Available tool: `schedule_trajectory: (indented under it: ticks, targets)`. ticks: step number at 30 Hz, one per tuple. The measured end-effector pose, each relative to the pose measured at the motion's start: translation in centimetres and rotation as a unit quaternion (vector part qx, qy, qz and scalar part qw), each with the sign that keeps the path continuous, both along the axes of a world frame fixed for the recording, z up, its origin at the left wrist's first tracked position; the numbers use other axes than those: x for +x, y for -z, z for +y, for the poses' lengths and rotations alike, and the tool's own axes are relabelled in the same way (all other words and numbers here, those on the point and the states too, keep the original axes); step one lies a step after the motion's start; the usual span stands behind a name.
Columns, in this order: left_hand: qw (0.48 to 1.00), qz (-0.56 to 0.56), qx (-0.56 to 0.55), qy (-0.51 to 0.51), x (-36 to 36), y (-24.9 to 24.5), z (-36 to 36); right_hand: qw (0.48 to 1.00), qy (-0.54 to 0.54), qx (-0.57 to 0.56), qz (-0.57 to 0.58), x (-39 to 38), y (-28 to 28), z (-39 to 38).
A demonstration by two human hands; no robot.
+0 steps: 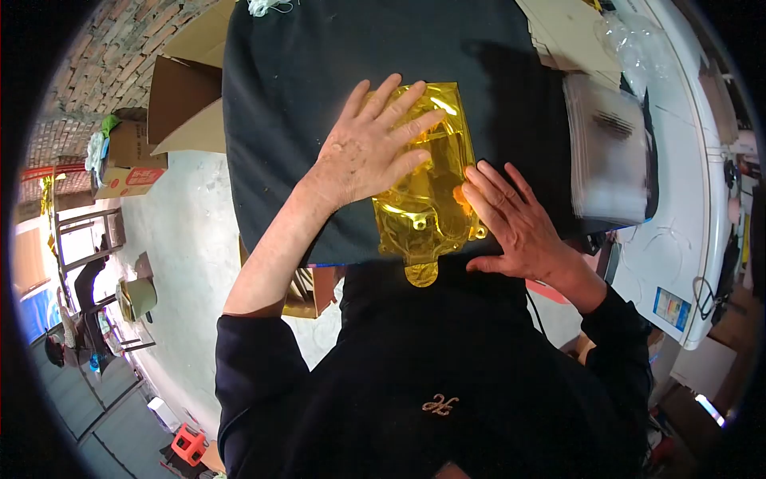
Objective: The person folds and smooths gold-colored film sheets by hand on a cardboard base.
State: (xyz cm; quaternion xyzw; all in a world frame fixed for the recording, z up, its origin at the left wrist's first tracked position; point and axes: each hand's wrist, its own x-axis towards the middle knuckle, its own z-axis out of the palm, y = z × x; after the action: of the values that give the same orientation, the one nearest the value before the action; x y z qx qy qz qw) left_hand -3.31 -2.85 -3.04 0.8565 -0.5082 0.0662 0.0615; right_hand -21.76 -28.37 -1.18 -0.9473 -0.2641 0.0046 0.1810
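A gold foil balloon (420, 223), flat and apparently folded into a rectangle, lies on the black cloth of the table. Its rounded tab sticks out over the near edge. My left hand (371, 148) rests flat across the upper left part of the foil, fingers spread, hiding some of it. At the foil's right edge is my right hand (515, 219), its fingers stretched out and the thumb apart. An orange patch (462, 199) shows beside the right fingertips; what it is I cannot make out.
A stack of clear plastic bags (608, 152) lies on the table's right side. Cardboard (570, 32) and crumpled clear plastic (634, 48) are behind it. Open cardboard boxes (187, 104) stand to the left. White string (270, 6) lies at the far edge.
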Motion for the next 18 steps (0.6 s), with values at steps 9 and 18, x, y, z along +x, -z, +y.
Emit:
schedule_trajectory:
  ticks: [9, 18]
  targets:
    - [0.999, 0.032, 0.001, 0.019, -2.9, 0.0, 1.1, 0.985, -0.022, 0.106, -0.132, -0.1, 1.6, 2.6]
    - [0.999, 0.034, 0.002, 0.019, -2.9, 0.2, 1.1, 0.960, 0.017, 0.268, -0.079, 0.9, 1.1, 3.6]
